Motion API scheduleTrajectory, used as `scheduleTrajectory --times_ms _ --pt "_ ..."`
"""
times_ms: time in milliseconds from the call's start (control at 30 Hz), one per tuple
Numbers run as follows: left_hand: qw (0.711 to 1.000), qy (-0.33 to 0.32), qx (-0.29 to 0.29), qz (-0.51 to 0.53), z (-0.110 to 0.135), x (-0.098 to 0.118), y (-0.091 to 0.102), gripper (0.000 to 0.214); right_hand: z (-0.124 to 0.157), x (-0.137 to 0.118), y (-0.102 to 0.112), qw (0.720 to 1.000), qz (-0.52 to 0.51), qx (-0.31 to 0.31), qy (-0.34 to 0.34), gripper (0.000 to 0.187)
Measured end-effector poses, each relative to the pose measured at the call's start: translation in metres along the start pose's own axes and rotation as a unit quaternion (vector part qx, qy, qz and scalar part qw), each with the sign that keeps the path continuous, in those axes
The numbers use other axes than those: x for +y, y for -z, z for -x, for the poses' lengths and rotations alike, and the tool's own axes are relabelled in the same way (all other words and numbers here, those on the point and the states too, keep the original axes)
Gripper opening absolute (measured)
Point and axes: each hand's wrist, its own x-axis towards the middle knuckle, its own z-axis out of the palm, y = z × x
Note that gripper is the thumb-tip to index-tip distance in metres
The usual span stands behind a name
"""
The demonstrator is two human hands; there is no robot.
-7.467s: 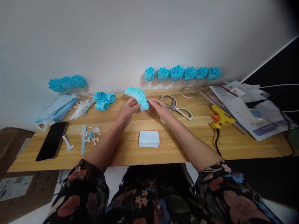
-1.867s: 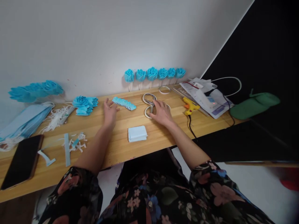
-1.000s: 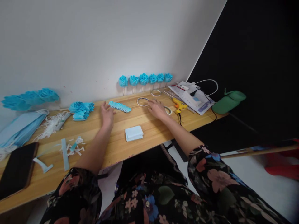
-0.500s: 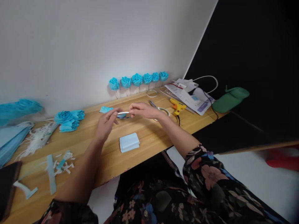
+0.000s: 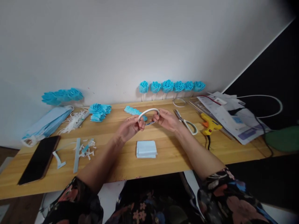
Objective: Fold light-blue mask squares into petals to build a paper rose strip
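Observation:
Both my hands hold a thin white ring of tape (image 5: 149, 111) above the middle of the wooden table (image 5: 177, 155). My left hand (image 5: 130, 128) pinches its left side and my right hand (image 5: 166, 119) pinches its right side. Behind the ring, a folded blue pleated strip (image 5: 132, 110) lies flat on the table. A small stack of pale blue rectangles (image 5: 146, 149) sits in front of my hands.
White-handled scissors (image 5: 187, 122), a yellow glue gun (image 5: 210, 123) with its cord, a second ring (image 5: 179, 102) and papers (image 5: 233, 119) lie to the right. Blue fabric roses (image 5: 171, 86) line the wall. Left: more roses (image 5: 100, 110), face masks (image 5: 46, 123), scraps (image 5: 80, 148), a phone (image 5: 39, 159).
My hands set down the pleated blue strip. My right hand then reached right, picked up the white ring and brought it to the middle, where both hands now hold it. The camera swung back left.

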Motion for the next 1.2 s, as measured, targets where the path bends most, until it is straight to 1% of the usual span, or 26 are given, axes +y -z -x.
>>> scheduleTrajectory --times_ms 67,133,267,333,433,500,567,633,700,800,867,933,1033,1200 --pt "1.0 0.015 -0.016 -0.018 0.0 -0.001 0.001 0.03 0.003 0.001 -0.002 1.0 -0.007 -0.012 0.011 0.041" --pt "0.999 0.027 -0.027 -0.038 0.001 -0.003 0.001 0.034 0.005 0.0 -0.004 1.0 0.013 -0.009 0.023 0.043" --pt "0.998 0.025 -0.026 -0.05 0.001 -0.005 0.0 0.029 0.007 -0.005 -0.003 0.995 0.09 0.021 0.047 0.043" --pt "0.998 0.026 -0.027 -0.053 0.001 -0.006 0.001 0.027 0.008 -0.006 -0.003 0.989 0.131 0.026 0.057 0.042" --pt "0.996 0.045 -0.031 -0.077 0.0 -0.007 0.004 0.029 0.01 -0.009 -0.005 0.974 0.217 0.017 0.067 0.039" --pt "0.992 0.064 -0.033 -0.102 0.0 -0.007 0.005 0.029 0.011 -0.009 -0.007 0.96 0.275 0.013 0.06 0.036" --pt "0.99 0.075 -0.03 -0.117 0.001 -0.007 0.005 0.028 0.011 -0.008 -0.009 0.951 0.305 0.018 0.049 0.034" --pt "0.992 0.064 -0.023 -0.109 0.001 -0.007 0.004 0.026 0.011 -0.006 -0.009 0.957 0.283 0.032 0.051 0.033" --pt "0.995 0.04 -0.02 -0.084 0.001 -0.006 0.003 0.026 0.01 -0.004 -0.009 0.974 0.216 0.039 0.057 0.037" --pt "0.998 0.016 -0.028 -0.056 0.002 -0.004 0.0 0.026 0.009 -0.001 -0.009 0.993 0.114 0.02 0.039 0.041" --pt "0.998 0.012 -0.037 -0.05 0.002 -0.004 -0.001 0.025 0.008 0.001 -0.01 0.997 0.069 0.007 0.029 0.041" --pt "0.998 0.012 -0.041 -0.044 0.002 -0.004 -0.002 0.024 0.007 0.003 -0.011 0.999 0.036 0.007 0.032 0.042" --pt "0.999 0.011 -0.032 -0.039 0.003 -0.005 -0.003 0.023 0.006 0.004 -0.012 0.999 0.018 0.018 0.039 0.041" --pt "0.998 0.006 -0.009 -0.055 0.002 -0.005 -0.003 0.024 0.006 0.005 -0.014 0.998 0.035 0.034 0.033 0.043"
